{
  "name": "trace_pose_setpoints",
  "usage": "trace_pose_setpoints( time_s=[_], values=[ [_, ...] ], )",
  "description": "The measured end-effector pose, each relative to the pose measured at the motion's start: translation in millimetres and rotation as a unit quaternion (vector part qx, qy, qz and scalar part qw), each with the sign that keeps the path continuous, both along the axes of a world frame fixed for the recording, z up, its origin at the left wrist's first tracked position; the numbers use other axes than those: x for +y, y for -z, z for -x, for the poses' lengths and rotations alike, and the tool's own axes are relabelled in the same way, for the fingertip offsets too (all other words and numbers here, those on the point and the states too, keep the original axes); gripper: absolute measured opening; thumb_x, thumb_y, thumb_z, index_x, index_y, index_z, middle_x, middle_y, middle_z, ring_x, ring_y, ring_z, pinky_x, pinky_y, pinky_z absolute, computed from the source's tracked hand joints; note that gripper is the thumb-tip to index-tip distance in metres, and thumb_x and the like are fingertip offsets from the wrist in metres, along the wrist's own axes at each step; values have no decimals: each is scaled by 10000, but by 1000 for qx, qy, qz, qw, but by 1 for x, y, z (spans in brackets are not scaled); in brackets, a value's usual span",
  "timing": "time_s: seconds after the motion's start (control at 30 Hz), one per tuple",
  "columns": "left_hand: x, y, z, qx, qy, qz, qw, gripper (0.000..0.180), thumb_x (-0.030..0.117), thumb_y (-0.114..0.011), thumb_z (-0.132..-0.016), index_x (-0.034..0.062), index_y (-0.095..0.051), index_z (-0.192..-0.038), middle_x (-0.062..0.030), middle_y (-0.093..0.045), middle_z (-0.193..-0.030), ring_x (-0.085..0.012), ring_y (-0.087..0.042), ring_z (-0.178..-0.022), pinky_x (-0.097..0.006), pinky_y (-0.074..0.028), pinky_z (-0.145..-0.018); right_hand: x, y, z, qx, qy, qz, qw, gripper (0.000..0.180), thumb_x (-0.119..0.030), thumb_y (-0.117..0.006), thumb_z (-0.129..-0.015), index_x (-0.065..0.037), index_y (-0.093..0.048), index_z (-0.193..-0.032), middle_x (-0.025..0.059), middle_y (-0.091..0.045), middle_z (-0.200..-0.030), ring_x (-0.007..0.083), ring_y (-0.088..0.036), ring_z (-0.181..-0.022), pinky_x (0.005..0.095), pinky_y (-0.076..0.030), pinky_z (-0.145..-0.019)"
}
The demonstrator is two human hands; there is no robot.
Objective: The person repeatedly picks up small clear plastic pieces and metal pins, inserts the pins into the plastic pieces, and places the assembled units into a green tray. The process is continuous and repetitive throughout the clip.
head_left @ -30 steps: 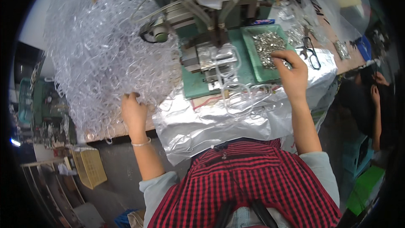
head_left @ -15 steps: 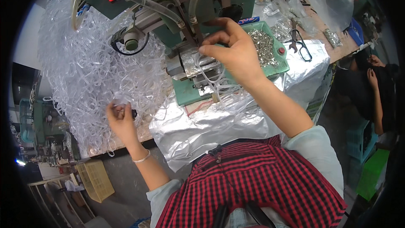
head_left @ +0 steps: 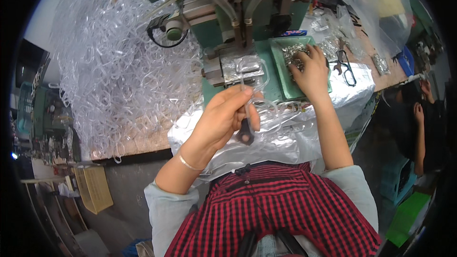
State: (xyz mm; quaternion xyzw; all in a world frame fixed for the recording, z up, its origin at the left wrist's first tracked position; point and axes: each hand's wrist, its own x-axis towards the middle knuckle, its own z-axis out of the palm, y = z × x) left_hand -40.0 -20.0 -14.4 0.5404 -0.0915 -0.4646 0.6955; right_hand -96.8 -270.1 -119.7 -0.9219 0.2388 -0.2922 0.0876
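Observation:
My left hand [head_left: 221,116] is closed on a clear plastic strap [head_left: 246,107] in front of the green machine's metal work plate [head_left: 231,59]. A dark object [head_left: 246,132] with a rounded end pokes out below its fingers; its kind is unclear. To the right, my right hand [head_left: 312,76] reaches into a green tray [head_left: 282,78] of small shiny metal pieces [head_left: 296,49]. Its fingers are bent and spread among the pieces, with the tips partly hidden. More clear straps [head_left: 271,109] lie between the hands, at the machine's front.
A large heap of clear plastic straps [head_left: 124,76] covers the table's left side. The press's two upright metal parts [head_left: 243,33] stand over the plate. Black-handled scissors [head_left: 347,69] and a wrench [head_left: 339,59] lie right of the tray. Another person's arm [head_left: 420,135] shows far right.
My left hand has come from the strap heap to the machine's front, now with a strap. My right hand has left the work plate for the tray of metal pieces. The view has shifted slightly.

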Motion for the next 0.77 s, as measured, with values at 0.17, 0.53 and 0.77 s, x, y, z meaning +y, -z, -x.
trace_pose_setpoints(
  time_s=[0.17, 0.53, 0.77],
  values=[
    [4, 19, -5, -13, 8, 32, 999, 347, 329, -544, -1004, -6, -618, -1062, -118, -633, -634, -145, -572, -523, -269, -426, -394, -22, 29, 8, -50, -52, -27, 997, 211, -120, -734, -776, -46, -713, -972, 157, -609, -1302, 371, -502, -1273, 456, -396, -1074],
    [78, 54, -3, -281, -80, 18, 956, 226, 170, -686, -940, 13, -648, -1097, -101, -710, -919, -136, -669, -803, -262, -545, -718, -24, 25, 12, -72, -31, -107, 991, 218, -114, -621, -934, -25, -709, -1113, 127, -720, -1059, 260, -681, -965, 342, -505, -886],
    [327, 104, -88, -487, -400, -643, 436, 205, 132, -693, -809, 58, -732, -995, -138, -717, -993, -301, -665, -959, -412, -515, -836, -28, 28, 13, -171, -87, -223, 956, 208, -91, -627, -943, -39, -715, -1125, 108, -730, -1061, 189, -685, -960, 290, -506, -878]
  ],
)
